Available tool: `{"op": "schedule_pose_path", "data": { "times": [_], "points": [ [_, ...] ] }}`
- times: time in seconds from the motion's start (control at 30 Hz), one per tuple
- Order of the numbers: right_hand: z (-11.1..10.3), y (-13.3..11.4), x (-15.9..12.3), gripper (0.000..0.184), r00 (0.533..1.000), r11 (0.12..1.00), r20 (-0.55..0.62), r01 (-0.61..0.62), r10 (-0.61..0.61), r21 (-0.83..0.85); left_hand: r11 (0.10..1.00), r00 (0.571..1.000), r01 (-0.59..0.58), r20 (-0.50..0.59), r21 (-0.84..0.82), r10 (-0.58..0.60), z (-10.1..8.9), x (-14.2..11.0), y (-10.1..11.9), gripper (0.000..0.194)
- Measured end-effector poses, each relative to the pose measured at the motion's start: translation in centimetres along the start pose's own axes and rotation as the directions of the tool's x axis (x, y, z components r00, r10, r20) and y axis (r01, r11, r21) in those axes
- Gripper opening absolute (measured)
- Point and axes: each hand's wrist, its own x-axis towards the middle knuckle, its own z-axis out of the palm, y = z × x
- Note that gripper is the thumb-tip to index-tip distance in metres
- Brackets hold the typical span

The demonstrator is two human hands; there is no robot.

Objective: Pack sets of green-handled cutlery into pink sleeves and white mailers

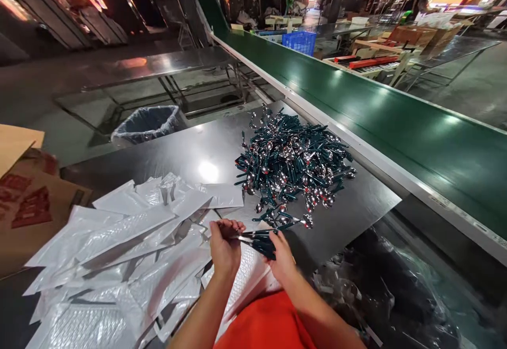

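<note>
A small bundle of spoons [259, 242] with dark green handles stretches between my two hands, in front of my red clothing. My left hand [225, 248] is curled round the metal end, which its fingers mostly hide. The handle end is gripped by my right hand [282, 258]. Just beyond my hands, a large heap of similar spoons [293, 153] lies loose on the metal table [190, 151]. Below the bundle lies a white padded envelope [247, 280]. A messy stack of such white envelopes [134, 243] spreads to my left.
A green conveyor belt [336, 85] with a pale side rail runs diagonally past the table. A bag-lined bin [148, 122] stands behind the table, a printed cardboard box [35, 201] at left. Clear plastic [380, 280] lies at lower right. Farther off is a blue crate [299, 41].
</note>
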Motion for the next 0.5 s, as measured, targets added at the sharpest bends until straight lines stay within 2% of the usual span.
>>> {"op": "schedule_pose_path", "data": {
  "times": [0.03,0.1,0.2,0.27,0.33,0.37,0.4,0.43,0.5],
  "points": [
    [-0.1,-0.3,0.2,0.046,0.996,0.998,-0.06,0.067,-0.068,-0.015,0.999,0.999,0.05,0.0,-0.002,-0.05,-0.2,-0.2,-0.3,0.041],
    [-0.8,-1.3,0.6,0.048,0.982,0.987,-0.102,0.156,-0.159,-0.038,0.984,0.985,0.175,-0.012,0.03,-0.175,-0.8,-0.4,-0.6,0.029],
    [-2.6,-3.5,0.9,0.04,0.957,0.95,-0.072,0.268,-0.282,-0.162,0.91,0.916,0.4,-0.013,0.113,-0.401,-2.4,-0.5,-0.4,0.016],
    [-3.6,-4.8,0.9,0.035,0.915,0.87,-0.017,0.376,-0.402,-0.32,0.804,0.82,0.562,0.001,0.193,-0.573,-3.6,-0.6,-0.3,0.02],
    [-4.1,-5.6,0.6,0.03,0.868,0.755,0.072,0.466,-0.491,-0.461,0.65,0.677,0.702,0.009,0.292,-0.736,-5.0,-1.0,-0.5,0.023],
    [-4.1,-5.8,0.5,0.027,0.851,0.7,0.133,0.497,-0.507,-0.513,0.566,0.599,0.752,0.008,0.339,-0.801,-5.7,-1.3,-0.8,0.022],
    [-4.0,-5.8,0.3,0.025,0.84,0.65,0.2,0.522,-0.505,-0.552,0.5,0.543,0.771,0.003,0.394,-0.84,-6.3,-1.7,-1.3,0.023],
    [-3.8,-5.8,0.2,0.023,0.83,0.605,0.268,0.545,-0.49,-0.581,0.47,0.528,0.76,-0.005,0.448,-0.849,-6.9,-2.1,-1.8,0.026],
    [-3.3,-5.5,0.2,0.022,0.803,0.509,0.397,0.592,-0.445,-0.625,0.499,0.6,0.674,-0.01,0.544,-0.8,-7.7,-2.9,-2.9,0.034]
  ]
}}
